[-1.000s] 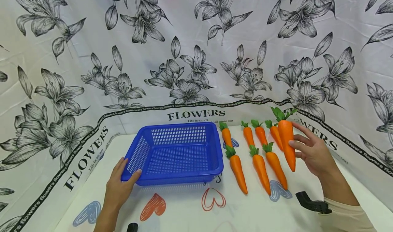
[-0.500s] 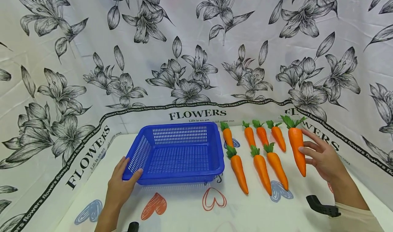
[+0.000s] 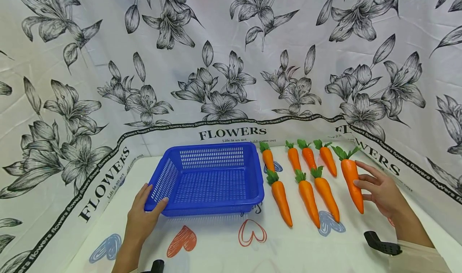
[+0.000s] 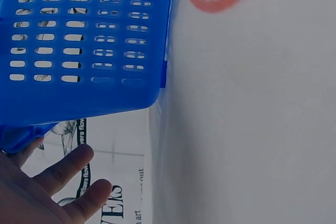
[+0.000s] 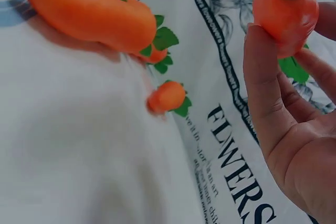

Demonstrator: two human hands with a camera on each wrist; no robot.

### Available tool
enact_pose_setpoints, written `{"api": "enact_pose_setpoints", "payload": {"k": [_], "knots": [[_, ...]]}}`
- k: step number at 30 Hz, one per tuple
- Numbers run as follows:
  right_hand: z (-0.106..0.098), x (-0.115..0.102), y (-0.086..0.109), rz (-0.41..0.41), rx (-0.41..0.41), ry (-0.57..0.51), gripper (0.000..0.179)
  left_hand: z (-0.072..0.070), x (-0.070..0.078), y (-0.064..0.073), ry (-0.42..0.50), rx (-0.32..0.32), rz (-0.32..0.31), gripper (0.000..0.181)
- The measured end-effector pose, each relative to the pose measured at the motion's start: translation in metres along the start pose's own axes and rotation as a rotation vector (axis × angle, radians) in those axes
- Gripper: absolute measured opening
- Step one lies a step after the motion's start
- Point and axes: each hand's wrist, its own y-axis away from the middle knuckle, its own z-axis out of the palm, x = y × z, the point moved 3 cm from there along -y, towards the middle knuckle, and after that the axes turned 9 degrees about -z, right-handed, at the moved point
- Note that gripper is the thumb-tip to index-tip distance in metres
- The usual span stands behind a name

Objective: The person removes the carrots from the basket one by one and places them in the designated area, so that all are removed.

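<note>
My right hand (image 3: 384, 192) pinches an orange carrot (image 3: 349, 174) with green leaves between thumb and fingers, at the right end of the carrots. In the right wrist view, the held carrot (image 5: 283, 14) points its tip at the camera, clear of the table. At the left, my left hand (image 3: 141, 216) holds the near left corner of a blue plastic basket (image 3: 213, 208), its thumb over the front rim. The basket's perforated side (image 4: 84, 95) fills the upper left of the left wrist view, with two fingers of the left hand (image 4: 37, 198) spread below it.
Several carrots lie in two rows right of the basket, including a front carrot (image 3: 281, 200) and a back carrot (image 3: 326, 160). The white tablecloth (image 3: 216, 261) bears printed hearts. A flower-patterned curtain (image 3: 231, 32) stands behind and around the table.
My right hand has carried the carrot to the right and down, away from the back-row carrot it overlapped. The left hand and basket stay in place.
</note>
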Motion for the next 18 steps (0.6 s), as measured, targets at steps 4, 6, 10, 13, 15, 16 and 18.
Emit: {"api": "enact_pose_setpoints", "payload": {"k": [4, 6, 10, 13, 15, 16, 18], "knots": [[-0.001, 0.004, 0.002, 0.022, 0.001, -0.006, 0.057, 0.0, 0.0, 0.0, 0.006, -0.001, 0.005, 0.083], [-0.002, 0.005, 0.003, 0.035, 0.002, 0.001, 0.057, 0.0, 0.0, 0.0, 0.004, -0.002, 0.002, 0.083], [-0.004, 0.007, 0.005, 0.065, 0.008, 0.05, 0.056, 0.001, 0.0, 0.0, -0.002, -0.004, -0.004, 0.083], [-0.006, 0.011, 0.005, 0.098, 0.014, 0.116, 0.058, 0.0, 0.0, 0.0, -0.006, -0.004, -0.007, 0.084], [-0.008, 0.015, 0.005, 0.125, 0.013, 0.159, 0.059, 0.0, 0.0, 0.0, -0.004, -0.004, -0.006, 0.084], [-0.009, 0.017, 0.005, 0.136, 0.011, 0.179, 0.059, 0.0, 0.0, 0.0, -0.004, -0.005, -0.005, 0.084], [-0.01, 0.021, 0.004, 0.152, 0.008, 0.211, 0.06, 0.0, 0.0, 0.0, -0.001, -0.007, -0.004, 0.084]]}}
